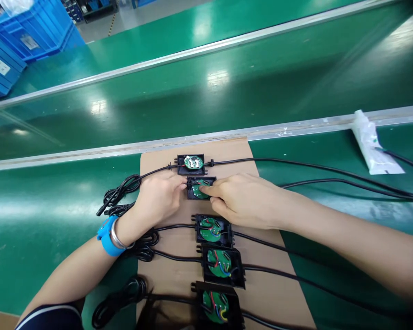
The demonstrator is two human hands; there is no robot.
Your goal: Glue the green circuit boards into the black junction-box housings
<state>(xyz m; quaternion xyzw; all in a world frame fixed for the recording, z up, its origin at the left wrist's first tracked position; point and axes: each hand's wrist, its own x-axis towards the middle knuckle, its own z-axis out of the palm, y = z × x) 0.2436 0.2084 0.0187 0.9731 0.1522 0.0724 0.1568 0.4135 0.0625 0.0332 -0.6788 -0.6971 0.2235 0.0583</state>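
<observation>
1. Cardboard sheet (165,280) anchors my view; its near end is cut off.
2. On its far half lies the handled housing (190,196), black, holding a green circuit board (198,191) partly covered by a finger.
3. Left hand (163,195), over the sheet's left side: I see curled fingers at the housing's left end, but cannot tell whether they grip its cable.
4. Right hand (241,199), over the sheet's right side: index finger outstretched onto the board, thumb apart below; I cannot tell whether the tucked fingers hold anything.
5. Another housing (181,170) sits farther up the sheet; three more line its nearer part, the last dim and cut off.
6. Right of the sheet, a white packet (375,146) hides one cable's end (404,160).
</observation>
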